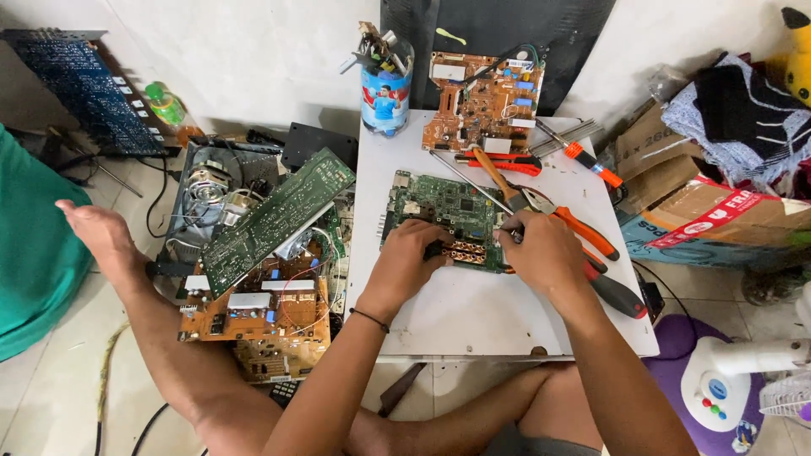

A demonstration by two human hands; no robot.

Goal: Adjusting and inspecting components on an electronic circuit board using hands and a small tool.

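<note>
Green board: one, lying mid-table.
Left hand: fingers curling, pressing its near edge.
Right hand: closing around a tool, tip hidden, at its right edge.
Brown board: one, leaning behind it.
Orange pliers: one pair, lying right of it.

Pretty bright, even daylight, soft shadows under the hands, sharp center, wide-angle bending at the edges, no glare.
</note>
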